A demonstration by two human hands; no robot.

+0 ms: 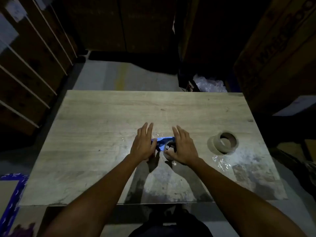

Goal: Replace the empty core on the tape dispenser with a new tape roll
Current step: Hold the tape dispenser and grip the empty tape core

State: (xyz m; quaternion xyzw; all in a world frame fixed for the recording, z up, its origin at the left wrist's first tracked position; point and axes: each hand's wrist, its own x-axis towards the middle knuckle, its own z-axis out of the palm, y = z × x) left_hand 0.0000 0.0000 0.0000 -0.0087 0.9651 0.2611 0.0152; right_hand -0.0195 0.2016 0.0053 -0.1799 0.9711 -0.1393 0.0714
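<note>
A blue tape dispenser (163,142) lies on the wooden table (102,117), near the middle, mostly covered by my hands. My left hand (143,144) rests on its left end with fingers stretched out forward. My right hand (183,147) lies over its right side, the thumb at the round core (168,148) on the dispenser's hub. How firmly either hand grips is hidden. A brown tape roll (222,142) lies flat on the table to the right, apart from both hands.
A crumpled piece of clear film (221,162) lies just in front of the brown roll. Tall cardboard boxes (277,48) stand to the right and behind the table. Bubble wrap (209,85) sits on the floor past the far edge. The room is dim.
</note>
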